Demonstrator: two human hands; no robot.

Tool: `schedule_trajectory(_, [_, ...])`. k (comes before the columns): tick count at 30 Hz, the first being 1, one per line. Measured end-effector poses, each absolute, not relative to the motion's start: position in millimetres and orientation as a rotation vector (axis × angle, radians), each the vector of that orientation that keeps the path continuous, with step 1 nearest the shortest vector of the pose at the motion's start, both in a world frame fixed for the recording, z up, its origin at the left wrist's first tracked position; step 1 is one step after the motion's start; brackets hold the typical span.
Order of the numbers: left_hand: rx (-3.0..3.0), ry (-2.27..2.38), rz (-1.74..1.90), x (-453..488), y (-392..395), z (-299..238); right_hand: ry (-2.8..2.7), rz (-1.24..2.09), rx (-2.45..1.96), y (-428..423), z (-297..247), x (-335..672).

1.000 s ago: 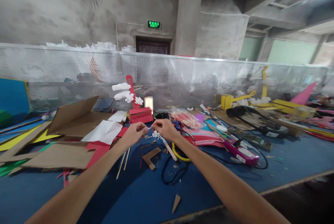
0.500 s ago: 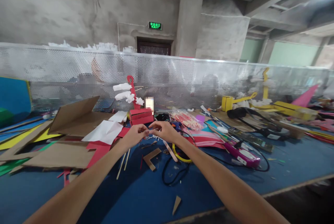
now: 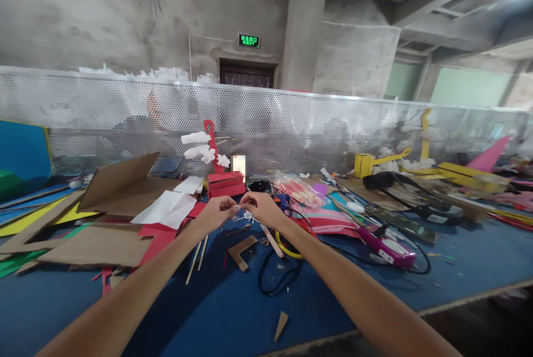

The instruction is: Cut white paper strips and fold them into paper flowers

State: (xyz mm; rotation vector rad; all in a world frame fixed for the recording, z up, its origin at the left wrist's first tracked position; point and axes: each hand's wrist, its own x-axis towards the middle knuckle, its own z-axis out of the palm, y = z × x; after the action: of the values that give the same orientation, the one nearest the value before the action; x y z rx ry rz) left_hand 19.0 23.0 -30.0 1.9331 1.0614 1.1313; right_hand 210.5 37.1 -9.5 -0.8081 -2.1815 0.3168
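Observation:
Both my hands meet above the blue table, fingertips pinched together on a small white fluffy piece. My left hand grips it from the left, my right hand from the right. Just beyond the hands stands a red cardboard model with white tufts stuck on its upright arm. Below the hands lie a brown cardboard corner piece, thin wooden sticks and a pale flat stick.
Brown cardboard sheets and white paper lie at the left. A purple glue gun with black cable, a yellow ring and a bag of sticks are at the right. A perforated metal screen runs along the back.
The hands stay pinched together on the white piece, shifting only slightly; the fingers reworked their grip. The view drifted a little.

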Motion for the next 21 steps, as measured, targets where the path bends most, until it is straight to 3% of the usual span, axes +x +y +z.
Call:
schedule_trajectory(14, [1.990, 1.070, 1.121, 23.5, 15.7, -21.9, -2.235, 0.208, -0.921, 43.9, -12.1, 211.3])
schedule_trajectory(21, [1.919, 1.114, 1.109, 19.8, 22.1, -28.8, -2.186, 0.456, -0.832, 43.4, -10.4, 216.4])
